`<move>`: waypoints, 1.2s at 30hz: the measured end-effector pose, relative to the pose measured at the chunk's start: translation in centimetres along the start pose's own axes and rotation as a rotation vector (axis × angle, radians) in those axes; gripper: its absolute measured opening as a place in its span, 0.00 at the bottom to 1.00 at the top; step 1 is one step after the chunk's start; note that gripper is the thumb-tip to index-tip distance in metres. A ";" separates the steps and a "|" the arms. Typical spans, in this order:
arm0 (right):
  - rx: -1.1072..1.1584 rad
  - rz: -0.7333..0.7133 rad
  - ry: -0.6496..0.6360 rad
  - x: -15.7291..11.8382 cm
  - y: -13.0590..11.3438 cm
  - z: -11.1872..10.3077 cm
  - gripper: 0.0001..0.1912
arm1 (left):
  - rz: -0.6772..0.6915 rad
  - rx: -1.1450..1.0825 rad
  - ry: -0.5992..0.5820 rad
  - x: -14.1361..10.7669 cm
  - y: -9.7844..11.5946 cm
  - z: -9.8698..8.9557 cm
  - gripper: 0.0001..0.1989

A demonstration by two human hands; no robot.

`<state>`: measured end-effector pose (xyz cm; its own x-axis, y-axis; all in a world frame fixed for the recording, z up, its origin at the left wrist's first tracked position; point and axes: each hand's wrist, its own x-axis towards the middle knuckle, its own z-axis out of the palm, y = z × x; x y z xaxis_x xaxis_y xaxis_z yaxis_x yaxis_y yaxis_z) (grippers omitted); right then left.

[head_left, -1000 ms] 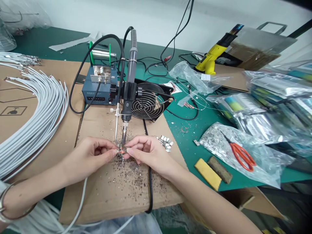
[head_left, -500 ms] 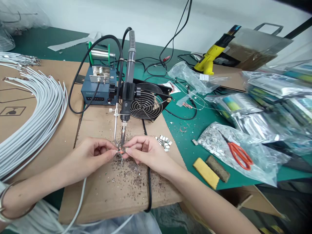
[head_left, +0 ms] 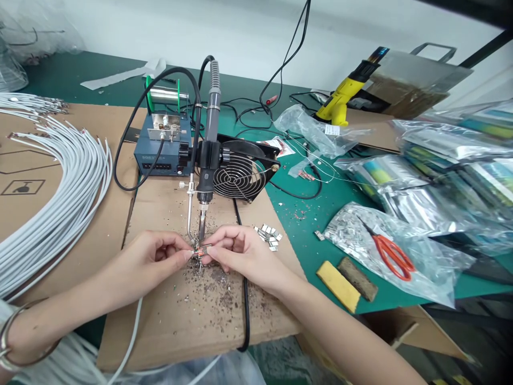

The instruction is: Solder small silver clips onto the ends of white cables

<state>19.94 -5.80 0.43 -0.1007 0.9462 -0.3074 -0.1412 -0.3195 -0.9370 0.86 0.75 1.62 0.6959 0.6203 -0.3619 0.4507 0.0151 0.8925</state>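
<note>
Under the tip of a clamped soldering iron (head_left: 206,184), both hands meet. My left hand (head_left: 168,256) is closed in a pinch at the end of a white cable (head_left: 135,326), whose tail hangs below my forearm. Thumb and fingers of my right hand (head_left: 232,248) pinch a small metal connector (head_left: 207,249). Between the fingertips shows a small orange-red part (head_left: 199,251), close to the iron's tip; whether they touch I cannot tell. A thin solder feed tube (head_left: 189,208) runs down beside the iron. Several loose metal connectors (head_left: 269,235) lie right of my right hand.
A blue solder-feeder box (head_left: 162,155) with a solder spool (head_left: 166,95) stands behind, beside a fan (head_left: 240,174). White cables (head_left: 68,182) lie bundled at left. Red-handled scissors (head_left: 395,256) rest on a bag of connectors (head_left: 344,232); a yellow sponge (head_left: 339,286) is nearby.
The whole view has shifted slightly. Both hands stay pinched at the iron's tip, with the small orange-red part between the fingertips showing a little more.
</note>
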 end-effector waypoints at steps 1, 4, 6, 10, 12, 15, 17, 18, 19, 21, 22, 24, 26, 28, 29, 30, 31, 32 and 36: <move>0.004 -0.009 -0.003 0.0 0.0 0.0 0.11 | 0.011 -0.001 0.009 0.0 0.0 0.0 0.15; 0.020 -0.034 -0.023 -0.1 0.1 -0.1 0.13 | 0.043 0.012 0.021 0.0 0.1 0.0 0.15; 0.031 -0.045 -0.036 0.0 0.1 -0.2 0.14 | 0.052 0.022 0.024 0.0 0.0 0.0 0.15; 0.043 -0.053 -0.042 0.0 0.2 -0.2 0.14 | 0.050 0.043 0.027 0.0 0.1 0.0 0.16; 0.040 -0.046 -0.036 0.0 0.1 -0.2 0.13 | 0.051 0.050 0.031 0.0 0.1 0.0 0.15; 0.020 -0.030 -0.020 -0.1 0.0 -0.1 0.13 | 0.022 0.041 0.025 -0.2 0.2 0.1 0.15; 0.005 -0.007 -0.002 -0.1 0.0 0.0 0.14 | -0.011 0.033 0.014 -0.2 0.2 0.1 0.15; 0.000 0.006 0.007 0.0 0.0 0.0 0.15 | -0.023 0.032 0.009 -0.2 0.2 0.2 0.15; -0.003 0.018 0.012 0.0 0.0 0.1 0.16 | -0.031 0.030 0.006 -0.2 0.2 0.2 0.15; -0.004 0.024 0.011 0.0 0.0 0.1 0.16 | -0.032 0.032 0.005 -0.1 0.2 0.2 0.15; -0.002 0.021 0.009 0.0 0.0 0.0 0.16 | -0.027 0.033 0.008 -0.1 0.2 0.2 0.15; 0.000 0.012 0.005 0.1 0.1 0.0 0.15 | -0.022 0.032 0.018 0.0 0.2 0.2 0.15; -0.001 0.000 -0.006 0.1 0.1 0.0 0.14 | -0.028 0.027 0.031 0.0 0.2 0.2 0.15; -0.001 -0.009 -0.014 0.1 0.2 -0.1 0.12 | -0.033 0.012 0.045 0.0 0.2 0.2 0.15; 0.004 -0.014 -0.018 0.0 0.2 -0.1 0.11 | -0.030 0.005 0.047 -0.1 0.3 0.2 0.15; 0.008 -0.021 -0.022 0.0 0.2 -0.1 0.11 | -0.021 -0.001 0.047 -0.1 0.3 0.3 0.15; 0.012 -0.026 -0.025 0.0 0.2 -0.1 0.12 | -0.013 -0.005 0.046 -0.2 0.4 0.3 0.15; 0.014 -0.029 -0.029 0.0 0.3 -0.2 0.12 | -0.008 -0.007 0.043 -0.2 0.4 0.3 0.15; 0.003 -0.029 -0.034 0.0 0.3 -0.2 0.14 | -0.002 0.002 0.036 -0.3 0.6 0.3 0.16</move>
<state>20.14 -5.89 0.11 -0.1304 0.9528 -0.2741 -0.1477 -0.2920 -0.9449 1.11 0.38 2.16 0.6746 0.6478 -0.3538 0.4531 0.0149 0.8913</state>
